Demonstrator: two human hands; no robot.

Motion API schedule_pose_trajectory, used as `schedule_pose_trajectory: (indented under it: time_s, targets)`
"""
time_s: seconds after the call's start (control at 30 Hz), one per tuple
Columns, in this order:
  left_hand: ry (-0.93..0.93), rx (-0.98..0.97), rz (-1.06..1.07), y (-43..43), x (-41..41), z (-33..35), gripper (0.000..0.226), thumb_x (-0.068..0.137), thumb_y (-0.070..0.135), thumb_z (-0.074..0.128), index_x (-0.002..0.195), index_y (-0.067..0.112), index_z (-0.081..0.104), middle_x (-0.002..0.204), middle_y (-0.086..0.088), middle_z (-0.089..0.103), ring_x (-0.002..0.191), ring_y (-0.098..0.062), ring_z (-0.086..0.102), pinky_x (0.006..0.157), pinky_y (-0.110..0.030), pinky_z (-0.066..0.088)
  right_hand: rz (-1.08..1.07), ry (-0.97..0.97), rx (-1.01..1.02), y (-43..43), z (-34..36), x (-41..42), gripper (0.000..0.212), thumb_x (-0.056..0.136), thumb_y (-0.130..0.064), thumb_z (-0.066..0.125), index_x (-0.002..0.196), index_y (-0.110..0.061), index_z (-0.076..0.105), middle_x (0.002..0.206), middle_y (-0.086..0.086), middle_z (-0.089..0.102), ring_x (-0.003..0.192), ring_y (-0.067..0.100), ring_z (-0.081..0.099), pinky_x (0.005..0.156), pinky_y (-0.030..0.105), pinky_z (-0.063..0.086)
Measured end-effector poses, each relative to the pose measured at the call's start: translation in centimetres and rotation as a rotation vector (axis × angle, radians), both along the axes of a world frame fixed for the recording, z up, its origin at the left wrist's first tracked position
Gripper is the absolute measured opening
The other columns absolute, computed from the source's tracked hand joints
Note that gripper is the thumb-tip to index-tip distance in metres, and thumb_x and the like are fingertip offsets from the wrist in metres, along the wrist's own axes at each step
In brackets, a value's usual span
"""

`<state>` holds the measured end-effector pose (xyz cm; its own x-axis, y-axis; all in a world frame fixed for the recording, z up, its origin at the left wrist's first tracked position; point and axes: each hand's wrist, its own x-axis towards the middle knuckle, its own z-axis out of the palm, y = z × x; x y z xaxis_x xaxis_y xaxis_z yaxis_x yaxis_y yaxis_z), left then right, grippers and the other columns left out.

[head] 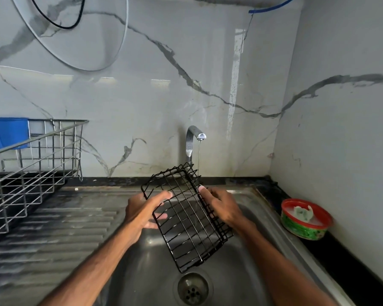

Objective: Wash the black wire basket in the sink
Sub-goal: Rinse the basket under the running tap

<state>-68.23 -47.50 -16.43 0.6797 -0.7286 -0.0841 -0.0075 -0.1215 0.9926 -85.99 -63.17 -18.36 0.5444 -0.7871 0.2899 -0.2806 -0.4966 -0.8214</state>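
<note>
The black wire basket [186,217] hangs tilted above the steel sink [248,257], its long side running from upper left to lower right. My left hand [142,212] holds its left edge, thumb over the top wire and fingers behind the grid. On the other side, my right hand [221,206] grips the right rim with curled fingers. A thin stream of water falls from the chrome tap [192,140] just past the basket's far corner. The drain [192,288] lies right below the basket's lower end.
A steel dish rack [35,164] with a blue plastic cup [7,131] stands on the ribbed drainboard [53,235] at left. A red-rimmed green tub [305,219] holding a scrub pad sits on the black counter at right, close to the marble wall.
</note>
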Motion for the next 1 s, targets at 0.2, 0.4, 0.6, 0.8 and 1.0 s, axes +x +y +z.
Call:
schedule_pose_trajectory:
  time_s: [0.2, 0.4, 0.6, 0.8, 1.0]
  targets:
    - [-0.040, 0.009, -0.067, -0.4, -0.3, 0.1, 0.061, 0.070, 0.045, 0.090, 0.112, 0.008, 0.065, 0.106, -0.005, 0.078, 0.076, -0.026, 0.080, 0.076, -0.055, 0.064, -0.043, -0.090, 0.199, -0.2, -0.3, -0.3, 0.069, 0.087, -0.071, 0.059, 0.096, -0.003, 0.070, 0.090, 0.009, 0.076, 0.093, 0.029, 0.073, 0.074, 0.052, 0.063]
    - [-0.027, -0.006, -0.133, -0.1, -0.9, 0.5, 0.051, 0.075, 0.049, 0.087, 0.111, 0.018, 0.068, 0.111, -0.006, 0.077, 0.079, -0.027, 0.080, 0.078, -0.054, 0.064, -0.066, -0.133, 0.187, -0.8, 0.0, -0.2, 0.058, 0.090, -0.064, 0.061, 0.091, -0.007, 0.073, 0.089, 0.006, 0.071, 0.081, 0.018, 0.066, 0.054, 0.038, 0.061]
    - [0.122, 0.012, -0.322, 0.5, 0.2, 1.3, 0.086, 0.078, 0.080, 0.062, 0.146, 0.029, 0.046, 0.113, -0.013, 0.078, 0.092, -0.040, 0.078, 0.084, -0.051, 0.062, -0.011, -0.139, 0.178, -2.2, 0.2, -1.0, 0.070, 0.087, -0.062, 0.062, 0.096, 0.007, 0.070, 0.109, 0.023, 0.071, 0.099, 0.044, 0.068, 0.066, 0.043, 0.060]
    - [0.219, -0.059, -0.219, 0.5, 2.9, 0.9, 0.076, 0.083, 0.074, 0.062, 0.127, 0.011, 0.060, 0.115, -0.016, 0.077, 0.097, -0.036, 0.078, 0.095, -0.054, 0.057, 0.134, 0.013, 0.107, -2.7, 1.1, -1.3, 0.090, 0.076, -0.073, 0.063, 0.094, 0.014, 0.066, 0.115, 0.027, 0.068, 0.103, 0.047, 0.066, 0.070, 0.040, 0.061]
    - [0.126, 0.003, -0.320, 0.9, 3.6, 0.4, 0.072, 0.078, 0.061, 0.071, 0.129, 0.011, 0.064, 0.113, -0.013, 0.078, 0.100, -0.034, 0.077, 0.091, -0.048, 0.061, 0.265, 0.193, 0.121, -2.6, 5.3, 0.4, 0.067, 0.072, -0.067, 0.075, 0.081, 0.000, 0.075, 0.091, 0.015, 0.075, 0.076, 0.038, 0.074, 0.061, 0.052, 0.062]
